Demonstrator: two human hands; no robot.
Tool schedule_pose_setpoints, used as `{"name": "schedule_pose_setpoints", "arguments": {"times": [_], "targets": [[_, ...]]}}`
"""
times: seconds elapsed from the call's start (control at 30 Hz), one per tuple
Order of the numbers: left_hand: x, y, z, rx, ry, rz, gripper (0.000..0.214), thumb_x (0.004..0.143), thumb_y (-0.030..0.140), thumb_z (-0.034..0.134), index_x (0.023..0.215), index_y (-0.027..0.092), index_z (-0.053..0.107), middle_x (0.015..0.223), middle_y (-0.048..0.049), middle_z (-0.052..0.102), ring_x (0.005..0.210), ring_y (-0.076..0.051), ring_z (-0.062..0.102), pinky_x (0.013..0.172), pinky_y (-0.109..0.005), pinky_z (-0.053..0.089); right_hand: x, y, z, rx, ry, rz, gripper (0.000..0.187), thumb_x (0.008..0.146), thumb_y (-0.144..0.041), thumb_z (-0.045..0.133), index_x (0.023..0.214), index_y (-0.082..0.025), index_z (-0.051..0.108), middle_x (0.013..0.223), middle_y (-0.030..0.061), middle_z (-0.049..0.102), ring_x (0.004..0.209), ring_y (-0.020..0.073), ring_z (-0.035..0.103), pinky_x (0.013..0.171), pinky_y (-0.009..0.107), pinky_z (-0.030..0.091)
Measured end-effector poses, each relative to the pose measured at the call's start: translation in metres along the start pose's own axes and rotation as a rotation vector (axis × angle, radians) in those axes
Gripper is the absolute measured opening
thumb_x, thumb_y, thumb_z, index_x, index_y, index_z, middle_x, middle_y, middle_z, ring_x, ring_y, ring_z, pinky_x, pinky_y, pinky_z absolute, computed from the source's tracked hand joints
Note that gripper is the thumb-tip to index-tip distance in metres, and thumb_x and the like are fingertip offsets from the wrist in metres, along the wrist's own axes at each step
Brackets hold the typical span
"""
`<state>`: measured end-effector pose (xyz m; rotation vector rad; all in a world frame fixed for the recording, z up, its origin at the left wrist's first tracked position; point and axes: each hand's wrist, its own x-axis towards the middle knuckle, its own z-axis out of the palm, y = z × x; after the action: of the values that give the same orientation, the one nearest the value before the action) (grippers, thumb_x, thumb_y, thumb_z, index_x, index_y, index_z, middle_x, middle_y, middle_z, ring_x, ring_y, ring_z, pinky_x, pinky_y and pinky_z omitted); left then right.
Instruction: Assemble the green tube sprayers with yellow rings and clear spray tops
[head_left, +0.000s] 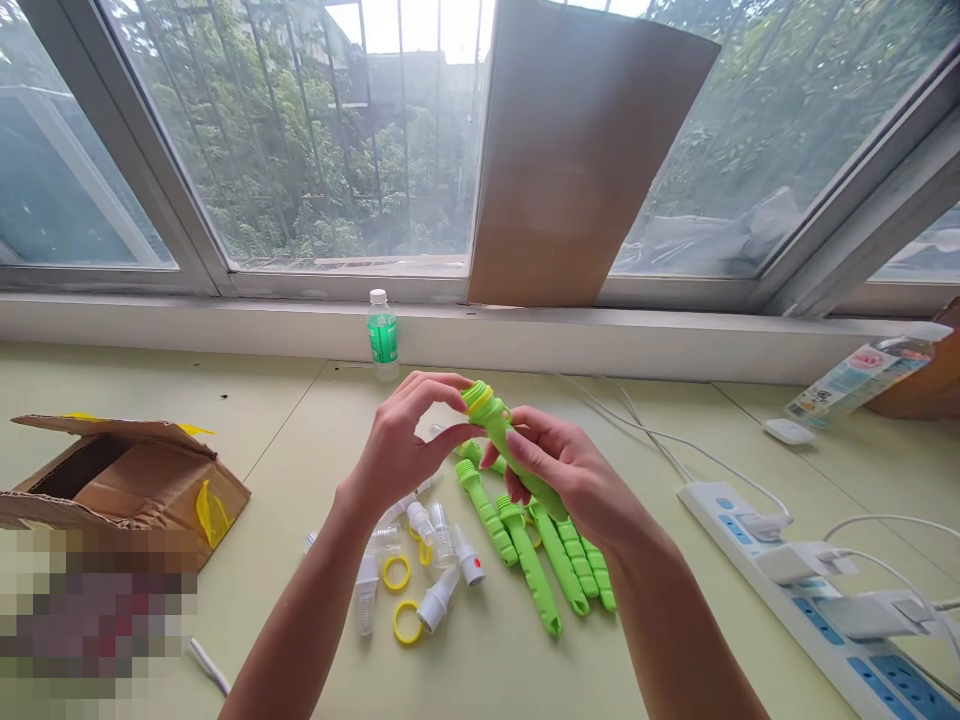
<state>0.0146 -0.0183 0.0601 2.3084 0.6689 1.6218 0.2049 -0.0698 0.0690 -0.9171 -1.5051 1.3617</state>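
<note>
My right hand point(566, 465) is wrapped round a green plastic handle point(517, 450), held tilted above the table. A yellow ring point(480, 400) sits around the neck, just below its threaded end. My left hand point(420, 425) is closed at that end, fingertips by the ring and thumb below. Beneath my hands lie several more green handles point(487, 515), with ribbed grips and threaded ends. Left of them are loose yellow rings point(397, 560), white plastic caps point(435, 605) and clear ribbed tubes point(442, 540), partly hidden by my left forearm.
An open cardboard box point(142, 480) stands on the left, and a white cable end point(208, 665) lies near it. A green-labelled bottle point(383, 335) stands by the window sill. On the right are a power strip point(795, 590) with chargers and cables, and a tilted bottle point(855, 378).
</note>
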Motion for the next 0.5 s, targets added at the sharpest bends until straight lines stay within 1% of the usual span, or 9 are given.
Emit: {"name": "schedule_pose_setpoints", "arguments": {"times": [0.1,0.23,0.33,0.5], "targets": [[0.0006,0.001,-0.0001,-0.003,-0.007,-0.004,0.023,0.077,0.021,0.074,0.092,0.02,0.056,0.106,-0.0056,0.067,0.099,-0.018,0.064,0.086,-0.035,0.052,-0.0003,0.0,0.0017,0.034,-0.015,0.037,0.027,0.096,-0.04,0.051,0.109,-0.018,0.06,0.087,0.0036,0.062,0.056,0.0083,0.053,0.051,0.022,0.046],[0.0005,0.0013,-0.0005,-0.001,-0.038,-0.037,0.024,0.078,0.021,0.073,0.094,0.02,0.055,0.108,-0.0063,0.067,0.101,-0.018,0.064,0.087,-0.035,0.052,-0.001,-0.0001,0.004,0.047,-0.011,0.077,0.029,0.096,-0.043,0.049,0.109,-0.019,0.06,0.086,0.0037,0.062,0.051,0.007,0.049,0.042,0.019,0.04],[0.0,0.0006,-0.0007,0.005,-0.036,-0.054,0.022,0.078,0.022,0.073,0.09,0.02,0.055,0.106,-0.0056,0.067,0.099,-0.017,0.065,0.086,-0.034,0.052,-0.001,-0.0002,0.0042,0.035,-0.004,0.077,0.03,0.096,-0.043,0.049,0.108,-0.019,0.061,0.08,0.0028,0.061,0.049,0.0072,0.046,0.041,0.019,0.038],[0.0005,0.0014,-0.0017,-0.005,-0.025,-0.029,0.024,0.076,0.024,0.076,0.087,0.019,0.055,0.104,-0.0054,0.067,0.098,-0.018,0.065,0.086,-0.034,0.052,-0.0013,-0.0009,0.0037,0.04,-0.012,0.063,0.03,0.096,-0.044,0.047,0.101,-0.018,0.061,0.077,0.0031,0.061,0.047,0.0073,0.044,0.041,0.02,0.034]]}}
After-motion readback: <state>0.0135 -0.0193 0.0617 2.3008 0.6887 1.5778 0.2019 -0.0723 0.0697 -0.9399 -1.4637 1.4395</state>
